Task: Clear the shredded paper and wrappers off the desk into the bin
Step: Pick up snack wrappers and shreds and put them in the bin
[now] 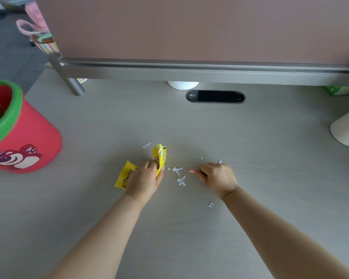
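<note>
My left hand [145, 178] grips a crumpled yellow wrapper [160, 154] that sticks up above its fingers. A second yellow wrapper [123, 176] lies flat on the desk, partly under that hand. White paper shreds [179, 176] are scattered between my hands, with single bits at the far left [146, 145] and near my right forearm [210, 205]. My right hand [216, 175] rests on the desk with its fingers curled and pinched toward the shreds; I cannot see anything in it. The red bin with a green rim [26, 137] stands at the left, with wrappers inside.
A pink partition on a metal rail [189, 67] closes the back of the desk. A black cable grommet [215, 96] sits below it. A white rounded object [347, 129] stands at the right edge, and a white round base [183, 85] shows under the rail.
</note>
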`<state>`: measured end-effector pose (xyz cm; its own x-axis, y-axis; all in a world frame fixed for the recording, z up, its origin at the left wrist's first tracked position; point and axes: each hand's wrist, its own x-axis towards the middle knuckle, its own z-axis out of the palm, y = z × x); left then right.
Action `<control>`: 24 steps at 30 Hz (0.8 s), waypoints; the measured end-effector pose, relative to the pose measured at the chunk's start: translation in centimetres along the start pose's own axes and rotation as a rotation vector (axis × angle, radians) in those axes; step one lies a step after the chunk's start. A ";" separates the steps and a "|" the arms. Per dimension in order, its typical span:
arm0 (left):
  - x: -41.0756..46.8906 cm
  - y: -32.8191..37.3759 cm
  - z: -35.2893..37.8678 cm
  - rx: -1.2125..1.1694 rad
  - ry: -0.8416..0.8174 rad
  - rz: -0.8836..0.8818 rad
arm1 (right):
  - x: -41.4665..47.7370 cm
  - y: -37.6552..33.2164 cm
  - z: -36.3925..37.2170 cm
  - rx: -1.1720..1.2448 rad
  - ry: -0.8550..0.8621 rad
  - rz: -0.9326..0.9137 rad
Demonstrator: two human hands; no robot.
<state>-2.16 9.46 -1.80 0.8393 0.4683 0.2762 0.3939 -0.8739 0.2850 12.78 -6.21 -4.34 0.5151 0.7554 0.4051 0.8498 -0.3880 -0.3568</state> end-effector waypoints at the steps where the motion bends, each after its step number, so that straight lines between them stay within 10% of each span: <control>1: -0.1 0.0 -0.5 -0.014 0.023 -0.018 | 0.0 -0.3 -0.1 0.036 -0.026 0.050; 19: 4.5 -15.8 -26.4 -0.221 0.726 -0.312 | 19.5 -26.8 -3.6 0.514 0.142 -0.176; 24: 4.7 -22.5 -26.8 -0.178 0.435 -0.376 | 22.5 -32.5 -1.7 0.593 0.111 -0.198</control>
<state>-17.11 34.87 17.68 0.4096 0.7843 0.4660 0.5335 -0.6203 0.5750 -3.05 22.52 17.78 0.3903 0.7114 0.5845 0.7399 0.1355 -0.6589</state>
